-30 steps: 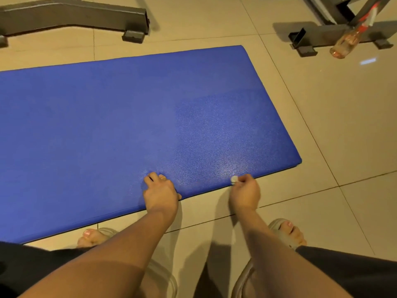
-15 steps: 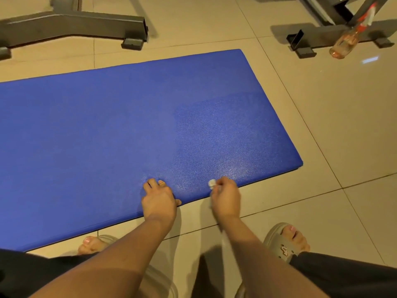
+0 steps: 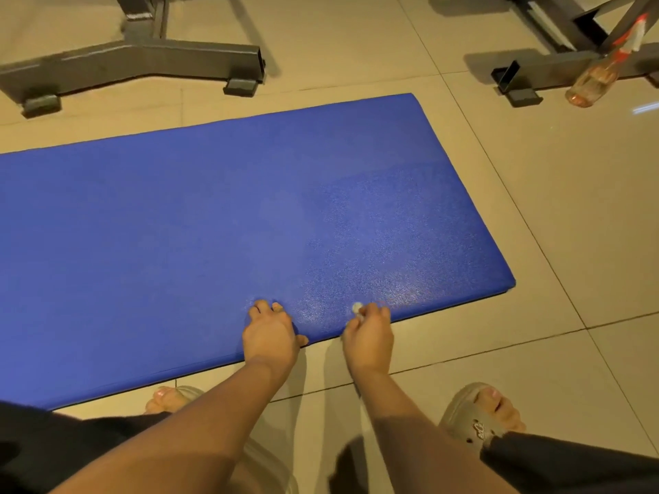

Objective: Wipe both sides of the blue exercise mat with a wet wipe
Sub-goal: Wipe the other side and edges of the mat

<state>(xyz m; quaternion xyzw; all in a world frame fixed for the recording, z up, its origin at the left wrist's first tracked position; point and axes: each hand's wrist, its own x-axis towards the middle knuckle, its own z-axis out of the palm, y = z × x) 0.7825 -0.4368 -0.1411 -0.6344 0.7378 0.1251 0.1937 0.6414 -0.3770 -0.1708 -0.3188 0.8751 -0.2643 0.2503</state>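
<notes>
The blue mat (image 3: 214, 226) offers open surface throughout. Only the left hand (image 3: 271, 333) and the right hand (image 3: 369, 336), pinching a wet wipe (image 3: 356, 308), occupy its near edge. Bare floor (image 3: 570, 244) lies to the right. Beyond the far edge stands a metal frame base (image 3: 142, 62). At far right stand a second frame base (image 3: 549, 71) and a tilted bottle (image 3: 595, 80).

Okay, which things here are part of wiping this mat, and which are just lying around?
For the job:
blue exercise mat
wet wipe, pinched in the right hand
left hand, resting on the mat's near edge

Lying about:
clear bottle with red top
left metal base
right metal base
</notes>
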